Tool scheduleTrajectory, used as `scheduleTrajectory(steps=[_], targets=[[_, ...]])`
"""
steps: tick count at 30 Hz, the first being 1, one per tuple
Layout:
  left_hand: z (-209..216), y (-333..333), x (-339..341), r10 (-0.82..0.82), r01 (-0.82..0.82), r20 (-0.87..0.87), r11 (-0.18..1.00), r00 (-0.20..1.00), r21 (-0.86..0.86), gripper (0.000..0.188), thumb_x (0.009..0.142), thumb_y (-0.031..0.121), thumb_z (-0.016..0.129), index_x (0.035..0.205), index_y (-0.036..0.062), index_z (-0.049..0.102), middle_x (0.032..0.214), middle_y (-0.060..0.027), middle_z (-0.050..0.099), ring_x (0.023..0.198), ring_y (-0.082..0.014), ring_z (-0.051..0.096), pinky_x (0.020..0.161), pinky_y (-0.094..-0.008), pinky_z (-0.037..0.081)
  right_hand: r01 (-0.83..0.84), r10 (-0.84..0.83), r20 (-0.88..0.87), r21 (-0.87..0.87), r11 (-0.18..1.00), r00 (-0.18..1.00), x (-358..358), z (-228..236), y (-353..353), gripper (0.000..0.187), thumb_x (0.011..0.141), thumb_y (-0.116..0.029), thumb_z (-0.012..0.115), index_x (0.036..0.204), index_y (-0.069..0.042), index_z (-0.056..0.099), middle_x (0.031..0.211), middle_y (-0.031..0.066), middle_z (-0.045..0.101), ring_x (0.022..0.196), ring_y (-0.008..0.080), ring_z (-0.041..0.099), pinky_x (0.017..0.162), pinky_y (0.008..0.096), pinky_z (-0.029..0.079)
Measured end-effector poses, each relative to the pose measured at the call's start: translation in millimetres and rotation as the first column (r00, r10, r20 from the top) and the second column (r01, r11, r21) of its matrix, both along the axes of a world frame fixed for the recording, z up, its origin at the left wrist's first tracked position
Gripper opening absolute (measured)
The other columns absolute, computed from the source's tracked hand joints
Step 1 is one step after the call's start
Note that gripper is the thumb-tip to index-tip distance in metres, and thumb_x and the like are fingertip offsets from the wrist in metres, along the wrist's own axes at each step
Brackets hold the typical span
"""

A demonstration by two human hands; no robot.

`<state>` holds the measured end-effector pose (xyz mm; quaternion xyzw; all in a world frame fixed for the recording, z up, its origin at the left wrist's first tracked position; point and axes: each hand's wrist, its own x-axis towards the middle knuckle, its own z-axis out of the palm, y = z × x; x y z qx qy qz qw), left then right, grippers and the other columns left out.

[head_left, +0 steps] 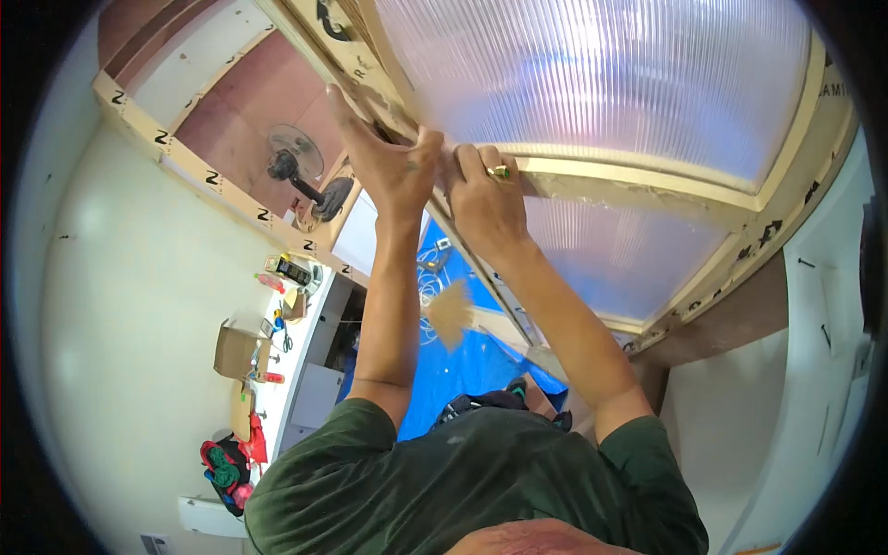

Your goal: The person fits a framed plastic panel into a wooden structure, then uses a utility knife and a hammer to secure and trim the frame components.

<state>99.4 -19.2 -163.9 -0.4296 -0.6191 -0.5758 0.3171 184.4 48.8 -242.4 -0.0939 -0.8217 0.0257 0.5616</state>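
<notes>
A wooden frame (pixel 629 176) with ribbed translucent panels (pixel 601 79) stands tilted across the upper right. My left hand (pixel 393 176) is at the frame's left edge, its thumb on one side and its index finger stretched up along the other; the remaining fingers are mostly hidden. Close beside it, my right hand (pixel 490 203) is closed over the frame where the crossbar meets the upright, fingers curled. A gold ring with a green part (pixel 499 172) shows on one of its fingers. Whether anything small sits under those fingers cannot be seen.
A black fan (pixel 296 171) stands by a pinkish panel at upper left. The white counter (pixel 296 342) holds bottles, scissors and an open cardboard box (pixel 242 350). Below lie a blue tarp (pixel 421 379) and coiled white cable (pixel 430 291). A blurred tan object (pixel 449 314) shows between my forearms.
</notes>
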Motion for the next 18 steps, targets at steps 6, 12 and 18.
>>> scheduleTrajectory(steps=[6, 12, 18], targets=[[13, 6, -6, 0.019, -0.017, -0.017, 0.995, 1.0, 0.1, 0.108, 0.074, 0.011, 0.078, 0.161, -0.0099, 0.017, 0.151, -0.0305, 0.042, 0.137, -0.0363, 0.049, 0.116, -0.0415, 0.039, -0.034, 0.037, 0.068, -0.045, 0.998, 0.997, 8, 7, -2, 0.03, 0.088, -0.012, 0.064, 0.116, -0.003, 0.07, 0.105, 0.0066, 0.059, 0.101, 0.0279, 0.055, 0.088, 0.0427, 0.044], [43, 9, -10, -0.066, 0.071, -0.049, 0.99, 0.997, 0.124, 0.104, 0.077, 0.006, 0.076, 0.16, -0.01, 0.015, 0.145, -0.0266, 0.049, 0.124, -0.0297, 0.059, 0.104, -0.0381, 0.05, -0.06, 0.061, 0.009, -0.078, 0.995, 0.998, 4, 8, 0, 0.025, 0.091, -0.014, 0.067, 0.114, -0.006, 0.07, 0.103, 0.0066, 0.063, 0.098, 0.0279, 0.057, 0.086, 0.0427, 0.045], [45, 2, 9, -0.184, 0.177, 0.082, 0.98, 0.979, 0.094, 0.097, 0.081, -0.001, 0.074, 0.159, -0.0073, 0.018, 0.134, -0.0205, 0.057, 0.106, -0.0208, 0.066, 0.091, -0.0306, 0.055, -0.058, 0.008, -0.249, -0.193, 0.979, 0.969, -12, 12, -13, 0.025, 0.09, -0.017, 0.069, 0.113, -0.008, 0.072, 0.097, 0.0057, 0.067, 0.087, 0.0251, 0.063, 0.077, 0.0419, 0.044]])
